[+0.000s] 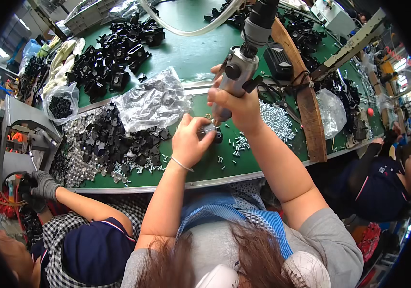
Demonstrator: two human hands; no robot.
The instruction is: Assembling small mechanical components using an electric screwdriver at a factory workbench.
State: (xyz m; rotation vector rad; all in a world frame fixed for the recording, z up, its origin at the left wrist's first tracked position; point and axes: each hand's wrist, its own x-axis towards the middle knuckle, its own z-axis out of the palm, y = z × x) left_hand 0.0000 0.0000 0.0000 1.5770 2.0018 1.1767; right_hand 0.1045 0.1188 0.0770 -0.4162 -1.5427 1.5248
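Note:
My right hand [236, 103] is wrapped round a silver screwdriver [237, 72], a powered one that hangs from a black fitting overhead. Its lower end points down at a small dark part [218, 137] on the green bench. Against that part, the fingers of my left hand [190, 140] pinch a small greyish piece [208, 128], partly hidden by the fingers. Loose silver screws [276, 121] lie in a heap to the right, with several scattered near my hands. Left of my left hand spreads a pile of small black parts [133, 146].
A clear plastic bag [153, 101] lies beyond my left hand. Black brackets [119, 55] are heaped behind it. A curved wooden board [306, 105] stands on the right. A black box [278, 61] sits beside it. One co-worker's gloved hand [46, 185] is at the left; another person [378, 187] sits right.

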